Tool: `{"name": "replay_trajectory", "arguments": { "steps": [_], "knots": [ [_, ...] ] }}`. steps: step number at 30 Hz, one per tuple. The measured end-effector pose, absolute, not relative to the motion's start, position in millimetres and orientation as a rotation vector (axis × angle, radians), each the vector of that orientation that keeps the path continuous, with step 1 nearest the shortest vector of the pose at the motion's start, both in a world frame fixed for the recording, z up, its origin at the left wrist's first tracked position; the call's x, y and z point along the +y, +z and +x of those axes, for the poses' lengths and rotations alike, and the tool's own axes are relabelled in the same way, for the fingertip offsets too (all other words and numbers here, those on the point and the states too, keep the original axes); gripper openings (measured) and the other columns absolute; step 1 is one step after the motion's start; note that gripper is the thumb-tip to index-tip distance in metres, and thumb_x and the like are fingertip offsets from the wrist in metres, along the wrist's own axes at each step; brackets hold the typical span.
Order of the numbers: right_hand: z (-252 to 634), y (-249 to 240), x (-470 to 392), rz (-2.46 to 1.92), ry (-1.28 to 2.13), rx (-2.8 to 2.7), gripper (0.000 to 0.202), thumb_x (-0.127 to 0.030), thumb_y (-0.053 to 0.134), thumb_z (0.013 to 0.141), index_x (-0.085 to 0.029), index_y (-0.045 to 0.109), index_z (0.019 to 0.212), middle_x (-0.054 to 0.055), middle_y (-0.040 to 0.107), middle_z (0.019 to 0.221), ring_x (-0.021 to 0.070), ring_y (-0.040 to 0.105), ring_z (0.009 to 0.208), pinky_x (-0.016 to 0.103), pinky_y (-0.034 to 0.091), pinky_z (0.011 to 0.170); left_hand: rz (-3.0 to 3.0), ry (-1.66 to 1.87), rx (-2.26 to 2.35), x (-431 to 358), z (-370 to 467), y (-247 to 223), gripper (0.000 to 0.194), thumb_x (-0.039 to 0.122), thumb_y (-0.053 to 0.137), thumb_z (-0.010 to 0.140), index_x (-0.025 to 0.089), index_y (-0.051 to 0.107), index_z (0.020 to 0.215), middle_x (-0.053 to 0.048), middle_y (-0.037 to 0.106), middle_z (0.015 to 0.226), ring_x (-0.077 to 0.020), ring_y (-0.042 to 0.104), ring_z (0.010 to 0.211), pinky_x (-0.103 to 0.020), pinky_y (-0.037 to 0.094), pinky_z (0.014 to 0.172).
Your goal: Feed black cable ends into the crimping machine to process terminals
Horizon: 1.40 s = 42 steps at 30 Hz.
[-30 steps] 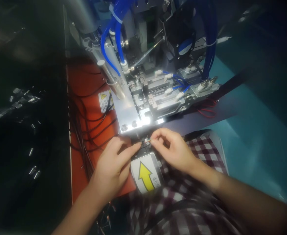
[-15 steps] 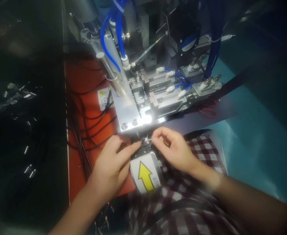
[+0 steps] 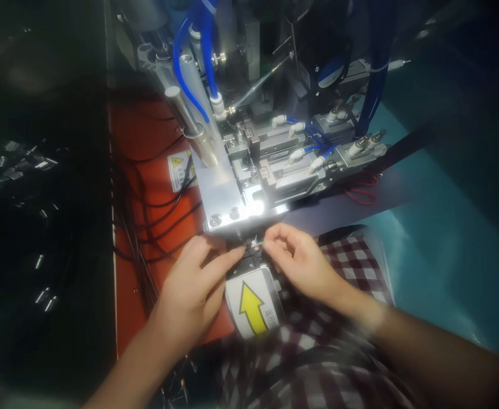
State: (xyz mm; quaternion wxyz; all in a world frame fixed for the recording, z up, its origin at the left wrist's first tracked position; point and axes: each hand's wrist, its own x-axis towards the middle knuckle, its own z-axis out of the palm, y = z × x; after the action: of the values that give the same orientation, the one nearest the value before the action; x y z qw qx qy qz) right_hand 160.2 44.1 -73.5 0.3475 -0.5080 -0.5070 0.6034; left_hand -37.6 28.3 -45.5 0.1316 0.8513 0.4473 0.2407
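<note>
Thin coloured wires (image 3: 258, 244) span the small gap between my two hands, just below the front edge of the machine's bright metal plate (image 3: 221, 196). At their right end, my right hand (image 3: 298, 258) pinches them between thumb and forefinger. My left hand (image 3: 194, 278) has its thumb stretched toward the wires' left end and its fingers curled under, closed at that end; its fingertips are partly hidden. A small dark fixture (image 3: 249, 264) lies right under the wires. Nearer to me is a white cover (image 3: 236, 307) with a yellow arrow.
Black cables (image 3: 141, 250) run across the orange base (image 3: 125, 307) at left. Blue air hoses (image 3: 211, 62) and pneumatic cylinders (image 3: 294, 176) fill the machine behind my hands. Cable ends (image 3: 183, 389) hang below the base. A checked cloth (image 3: 356, 261) covers my lap.
The view has shifted very slightly. Both hands and the wires keep nearly the same position against the machine.
</note>
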Motion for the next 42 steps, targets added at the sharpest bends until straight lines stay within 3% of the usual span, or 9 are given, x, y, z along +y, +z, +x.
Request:
{"name": "replay_trajectory", "arguments": {
  "steps": [16, 24, 32, 42],
  "knots": [
    [159.4, -67.1, 41.9, -1.462, 1.192, -1.605, 0.009, -0.018, 0.052, 0.086, -0.018, 0.055, 0.078, -0.002, 0.054, 0.064, 0.0125, 0.051, 0.057, 0.026, 0.040, 0.056, 2.487, 0.660, 1.280, 28.7, -38.4, -43.3, 0.031, -0.001, 0.045, 0.088, 0.011, 0.064, 0.109, -0.007, 0.052, 0.098, -0.0152, 0.052, 0.091, -0.024, 0.045, 0.075],
    [162.6, -69.2, 44.8, -1.416, 1.480, -1.438, 0.011, -0.026, 0.051, 0.089, -0.019, 0.055, 0.080, -0.005, 0.048, 0.058, 0.0107, 0.044, 0.050, 0.023, 0.035, 0.047, 2.514, 0.612, 1.234, 30.4, -36.8, -41.6, 0.033, 0.000, 0.044, 0.089, 0.010, 0.063, 0.113, -0.006, 0.052, 0.090, -0.0162, 0.049, 0.085, -0.026, 0.045, 0.071],
    [164.3, -62.2, 49.3, -1.366, 1.460, -1.441, 0.005, -0.019, 0.056, 0.085, -0.016, 0.060, 0.083, -0.004, 0.051, 0.061, 0.0098, 0.046, 0.053, 0.022, 0.036, 0.048, 2.512, 0.608, 1.265, 30.2, -37.3, -41.2, 0.032, 0.002, 0.043, 0.090, 0.011, 0.064, 0.112, -0.006, 0.051, 0.088, -0.0161, 0.050, 0.083, -0.025, 0.046, 0.068],
    [163.7, -67.8, 51.3, -1.339, 1.518, -1.389, 0.008, -0.022, 0.057, 0.085, -0.016, 0.059, 0.080, -0.001, 0.054, 0.068, 0.0106, 0.046, 0.057, 0.023, 0.036, 0.051, 2.482, 0.621, 1.286, 29.7, -36.5, -44.1, 0.032, 0.003, 0.044, 0.091, 0.015, 0.062, 0.114, -0.005, 0.050, 0.090, -0.0145, 0.051, 0.083, -0.024, 0.046, 0.066]
  ]
}}
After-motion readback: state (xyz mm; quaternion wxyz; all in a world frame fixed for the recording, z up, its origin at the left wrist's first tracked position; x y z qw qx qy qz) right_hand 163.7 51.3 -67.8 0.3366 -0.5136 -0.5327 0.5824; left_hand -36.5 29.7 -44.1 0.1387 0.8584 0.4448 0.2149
